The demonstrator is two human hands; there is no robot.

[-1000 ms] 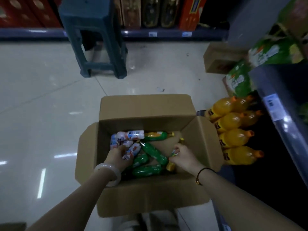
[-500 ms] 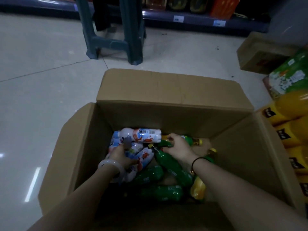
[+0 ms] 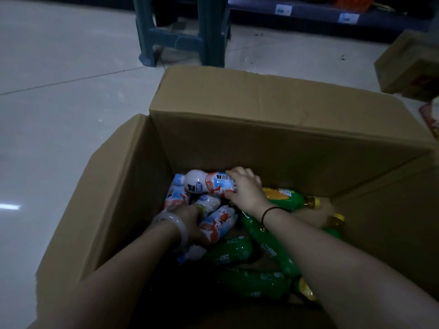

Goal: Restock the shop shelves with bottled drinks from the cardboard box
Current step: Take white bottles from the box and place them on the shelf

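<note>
two grips reach low in the box (image 3: 261, 129): my right grip (image 3: 244, 188) wraps the top white bottle (image 3: 202, 184), likely easiest to lift; left grip (image 3: 190, 220) sits among others, hold i cannot tell.

I read this view as dim overall, with a cool blue-grey cast. The pale glossy tiled floor (image 3: 59, 119) is the brightest area, and a streak of glare (image 3: 9, 206) sits at its left edge. The open brown cardboard box (image 3: 261, 108) is lit on its far flap, but its near interior falls into deep shadow. The white plastic bottle with a red and blue label (image 3: 204, 184) reads clearly, though its print is soft. The dark blue shelf (image 3: 308, 17) is underexposed. The corners show mild wide-angle stretching.
</note>
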